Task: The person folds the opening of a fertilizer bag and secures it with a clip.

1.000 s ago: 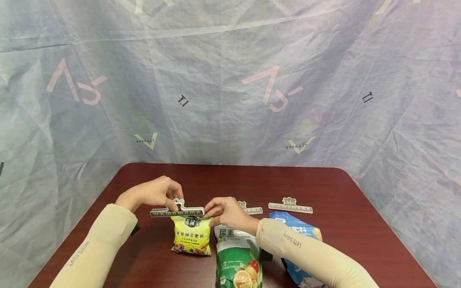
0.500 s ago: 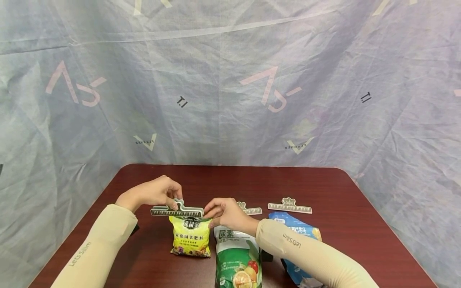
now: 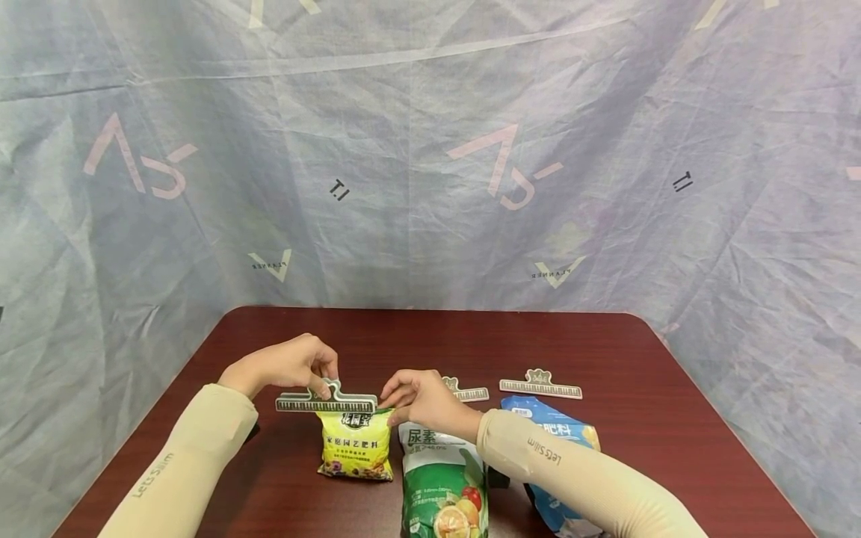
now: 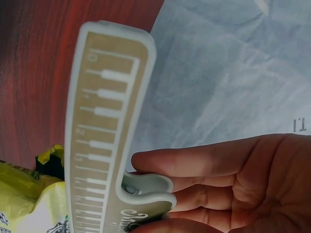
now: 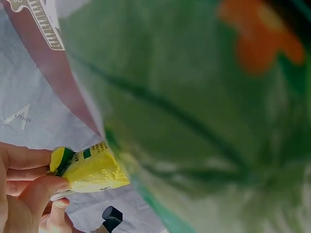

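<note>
My left hand (image 3: 289, 364) pinches the handle of a wide bag clip (image 3: 326, 404) printed with piano keys. The clip lies level across the top edge of a small yellow bag of fertilizer (image 3: 355, 452), covering part of that edge in the head view. At the bag's upper right corner, my right hand (image 3: 424, 401) pinches the film between thumb and fingers. In the right wrist view, the yellow bag (image 5: 97, 170) shows its folded green top corner at the right fingertips. The left wrist view shows the clip (image 4: 104, 111) large, with the yellow bag beside it.
A green and white bag (image 3: 440, 486) stands right of the yellow one, partly under my right forearm. Further right a blue bag (image 3: 548, 422) leans, partly hidden by the sleeve. Two more piano-key clips, one nearer (image 3: 471, 394) and one further right (image 3: 541, 385), lie behind the bags.
The clip and my left hand have moved slightly down and left over the yellow bag's top. My right hand keeps its pinch on the corner.
</note>
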The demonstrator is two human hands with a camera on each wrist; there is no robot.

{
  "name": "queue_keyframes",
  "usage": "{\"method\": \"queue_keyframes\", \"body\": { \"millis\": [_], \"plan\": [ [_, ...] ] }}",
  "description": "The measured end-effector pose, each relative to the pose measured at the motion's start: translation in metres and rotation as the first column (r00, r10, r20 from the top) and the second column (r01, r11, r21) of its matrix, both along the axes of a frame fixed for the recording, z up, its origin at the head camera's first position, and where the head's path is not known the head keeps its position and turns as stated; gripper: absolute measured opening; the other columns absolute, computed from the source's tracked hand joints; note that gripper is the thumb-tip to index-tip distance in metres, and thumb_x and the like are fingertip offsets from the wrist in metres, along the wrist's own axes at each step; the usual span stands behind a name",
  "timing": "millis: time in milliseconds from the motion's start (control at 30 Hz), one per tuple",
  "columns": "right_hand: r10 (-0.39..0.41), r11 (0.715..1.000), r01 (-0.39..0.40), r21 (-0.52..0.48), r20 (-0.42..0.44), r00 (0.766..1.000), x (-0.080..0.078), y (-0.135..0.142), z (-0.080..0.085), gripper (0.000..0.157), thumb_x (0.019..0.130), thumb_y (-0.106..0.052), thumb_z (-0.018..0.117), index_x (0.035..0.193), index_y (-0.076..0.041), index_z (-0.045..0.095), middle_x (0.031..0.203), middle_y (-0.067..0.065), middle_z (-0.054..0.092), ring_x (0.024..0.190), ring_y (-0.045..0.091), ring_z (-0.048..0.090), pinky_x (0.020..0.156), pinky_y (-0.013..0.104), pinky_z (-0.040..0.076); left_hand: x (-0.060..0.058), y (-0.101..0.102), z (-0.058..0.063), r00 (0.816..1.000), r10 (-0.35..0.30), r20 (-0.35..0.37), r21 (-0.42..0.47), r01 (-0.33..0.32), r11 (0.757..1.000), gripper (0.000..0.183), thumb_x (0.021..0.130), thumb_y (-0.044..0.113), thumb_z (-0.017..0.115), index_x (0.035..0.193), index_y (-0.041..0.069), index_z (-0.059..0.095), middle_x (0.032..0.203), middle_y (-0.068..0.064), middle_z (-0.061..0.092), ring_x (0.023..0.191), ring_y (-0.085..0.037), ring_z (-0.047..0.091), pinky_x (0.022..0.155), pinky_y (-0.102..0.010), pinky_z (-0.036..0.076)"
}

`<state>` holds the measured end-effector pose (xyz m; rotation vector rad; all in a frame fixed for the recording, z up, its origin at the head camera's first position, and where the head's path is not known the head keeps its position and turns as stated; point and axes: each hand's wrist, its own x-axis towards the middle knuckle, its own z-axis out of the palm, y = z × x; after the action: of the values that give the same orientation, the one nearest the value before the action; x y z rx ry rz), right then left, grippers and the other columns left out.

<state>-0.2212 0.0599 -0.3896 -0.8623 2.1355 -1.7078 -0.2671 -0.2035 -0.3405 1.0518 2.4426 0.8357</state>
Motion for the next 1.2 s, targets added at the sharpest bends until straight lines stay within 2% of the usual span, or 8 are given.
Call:
{"method": "queue_keyframes", "body": {
  "millis": [233, 433, 633, 1033, 1133, 1200],
  "plan": [
    [-0.008, 0.998, 0.019, 0.062, -0.176, 0.984, 0.008, 0.001, 0.007, 0.028, 0.069, 0.012, 0.072, 0.093, 0.002, 0.061, 0.087, 0.018, 0.066, 0.078, 0.031, 0.063, 0.065, 0.027, 0.053, -0.002, 0.003, -0.006, 1.0, -0.011, 0.019, 0.001, 0.011, 1.0, 0.012, 0.072, 0.009, 0.076, 0.076, 0.011, 0.066, 0.072, 0.004, 0.065, 0.064, -0.011, 0.063, 0.058, -0.027, 0.052],
    [0.002, 0.996, 0.023, 0.086, -0.277, 0.961, 0.011, 0.0, 0.008, 0.032, 0.07, 0.012, 0.071, 0.096, 0.001, 0.057, 0.085, 0.017, 0.063, 0.076, 0.029, 0.061, 0.064, 0.025, 0.053, -0.002, 0.007, -0.007, 1.0, -0.017, 0.023, 0.004, 0.017, 1.0, 0.012, 0.071, 0.008, 0.077, 0.076, 0.011, 0.066, 0.072, 0.005, 0.065, 0.064, -0.01, 0.063, 0.058, -0.027, 0.052],
    [-0.007, 0.996, 0.036, 0.086, -0.315, 0.949, 0.011, -0.001, 0.007, 0.039, 0.071, 0.013, 0.07, 0.099, -0.008, 0.054, 0.083, 0.017, 0.06, 0.075, 0.026, 0.06, 0.063, 0.026, 0.053, -0.002, 0.01, -0.009, 0.999, -0.019, 0.034, 0.01, 0.019, 1.0, 0.012, 0.072, 0.007, 0.076, 0.077, 0.01, 0.066, 0.073, 0.003, 0.065, 0.064, -0.011, 0.062, 0.058, -0.027, 0.052],
    [0.006, 0.995, 0.032, 0.096, -0.375, 0.927, 0.011, -0.001, 0.007, 0.042, 0.071, 0.014, 0.07, 0.103, -0.007, 0.053, 0.079, 0.018, 0.058, 0.069, 0.024, 0.059, 0.06, 0.025, 0.053, -0.001, 0.016, -0.011, 1.0, -0.024, 0.02, 0.016, 0.023, 1.0, 0.01, 0.073, 0.008, 0.075, 0.078, 0.011, 0.066, 0.072, 0.003, 0.064, 0.063, -0.011, 0.062, 0.057, -0.027, 0.052],
    [0.021, 0.994, 0.022, 0.105, -0.391, 0.92, 0.009, -0.001, 0.004, 0.042, 0.071, 0.014, 0.07, 0.103, -0.006, 0.052, 0.08, 0.017, 0.057, 0.07, 0.022, 0.058, 0.06, 0.024, 0.052, -0.001, 0.017, -0.012, 1.0, -0.018, -0.001, 0.004, 0.018, 1.0, 0.011, 0.073, 0.008, 0.076, 0.078, 0.012, 0.067, 0.072, 0.005, 0.063, 0.063, -0.01, 0.061, 0.058, -0.026, 0.051],
    [0.035, 0.993, 0.015, 0.116, -0.415, 0.909, 0.004, -0.001, -0.004, 0.043, 0.071, 0.013, 0.071, 0.103, -0.009, 0.052, 0.081, 0.013, 0.057, 0.07, 0.018, 0.058, 0.06, 0.022, 0.052, -0.001, 0.017, -0.013, 1.0, -0.011, -0.015, -0.004, 0.011, 1.0, 0.011, 0.073, 0.009, 0.076, 0.078, 0.013, 0.067, 0.073, 0.006, 0.063, 0.063, -0.009, 0.06, 0.058, -0.026, 0.051]
  ]
}}
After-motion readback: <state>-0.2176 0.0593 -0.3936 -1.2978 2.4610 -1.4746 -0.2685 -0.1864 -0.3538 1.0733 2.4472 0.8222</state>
